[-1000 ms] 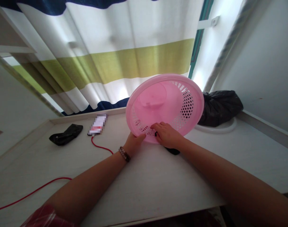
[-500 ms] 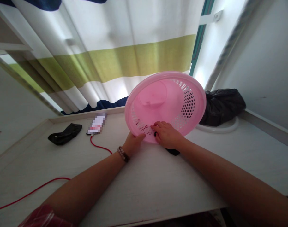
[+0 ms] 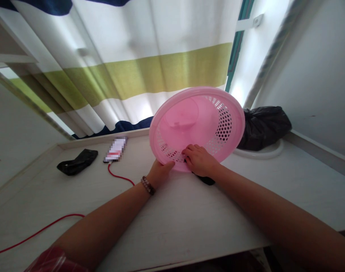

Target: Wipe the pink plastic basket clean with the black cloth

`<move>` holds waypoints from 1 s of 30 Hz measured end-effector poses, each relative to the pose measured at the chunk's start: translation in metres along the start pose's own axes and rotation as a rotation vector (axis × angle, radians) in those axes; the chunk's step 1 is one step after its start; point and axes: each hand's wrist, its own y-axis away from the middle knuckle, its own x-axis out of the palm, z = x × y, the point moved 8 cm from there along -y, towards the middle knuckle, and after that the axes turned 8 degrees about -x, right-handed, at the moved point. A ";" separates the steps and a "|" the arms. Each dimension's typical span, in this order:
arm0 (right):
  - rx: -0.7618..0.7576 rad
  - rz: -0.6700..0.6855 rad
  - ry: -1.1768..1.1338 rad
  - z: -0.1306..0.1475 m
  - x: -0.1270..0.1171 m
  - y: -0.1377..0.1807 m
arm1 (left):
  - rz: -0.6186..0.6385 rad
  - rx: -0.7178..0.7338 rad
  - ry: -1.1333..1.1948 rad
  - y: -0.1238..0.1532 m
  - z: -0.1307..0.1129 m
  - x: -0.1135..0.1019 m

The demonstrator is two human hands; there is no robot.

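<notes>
A pink plastic waste basket (image 3: 199,122) with perforated sides is tilted over the table, its wide mouth facing me. My left hand (image 3: 160,172) grips the lower left of its rim, thumb on the inner side and the other fingers hidden underneath. My right hand (image 3: 201,160) lies over the lower rim, its fingers curled inside against the perforated wall. Pinched in those fingers is a soft black cloth-like piece (image 3: 205,180), which hangs out below the hand. Most of it is hidden by the hand and the rim.
A full black plastic bag (image 3: 266,126) sits by a white ring (image 3: 259,154) at right. On the left, a crumpled black plastic bag (image 3: 77,162) and a phone (image 3: 115,150) on a red cable (image 3: 120,176) lie on the white table (image 3: 172,226). A striped curtain (image 3: 167,71) hangs behind.
The view has shifted very slightly. My right fingers have moved a little on the black piece at the rim; both hands keep their places on the basket.
</notes>
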 end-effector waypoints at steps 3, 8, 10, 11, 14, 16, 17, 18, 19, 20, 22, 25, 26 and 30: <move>0.036 0.018 0.003 -0.005 0.000 -0.007 | 0.004 -0.013 0.000 0.001 0.003 0.000; 0.027 0.047 -0.015 -0.016 0.000 -0.025 | 0.013 -0.018 -0.017 0.003 0.003 -0.001; 0.005 0.053 -0.030 -0.018 0.001 -0.029 | 0.013 -0.020 -0.023 0.003 0.002 -0.002; -0.003 0.053 -0.035 -0.018 0.001 -0.029 | 0.014 -0.021 -0.025 0.002 0.002 -0.002; -0.014 0.045 -0.034 -0.017 0.003 -0.029 | 0.022 -0.022 -0.023 0.002 0.002 -0.001; -0.017 0.040 -0.029 -0.016 0.004 -0.028 | 0.023 -0.021 -0.018 0.002 0.003 -0.001; -0.019 0.040 -0.026 -0.015 0.005 -0.028 | 0.022 -0.021 -0.016 0.002 0.003 -0.001; -0.021 0.041 -0.024 -0.015 0.006 -0.028 | 0.022 -0.021 -0.015 0.002 0.003 0.000; -0.022 0.042 -0.022 -0.014 0.007 -0.028 | 0.022 -0.021 -0.015 0.002 0.004 0.000; -0.022 0.045 -0.019 -0.014 0.007 -0.029 | 0.024 -0.021 -0.015 0.002 0.004 0.000; -0.017 0.052 -0.011 -0.014 0.009 -0.030 | 0.027 -0.019 -0.018 0.002 0.004 0.000; -0.006 0.064 0.001 -0.015 0.012 -0.030 | 0.033 -0.011 -0.024 0.002 0.004 0.001; -0.005 0.068 0.005 -0.016 0.013 -0.030 | 0.035 -0.009 -0.027 0.002 0.003 0.001; -0.005 0.072 0.020 -0.016 0.014 -0.031 | 0.037 -0.001 -0.048 0.002 0.003 0.002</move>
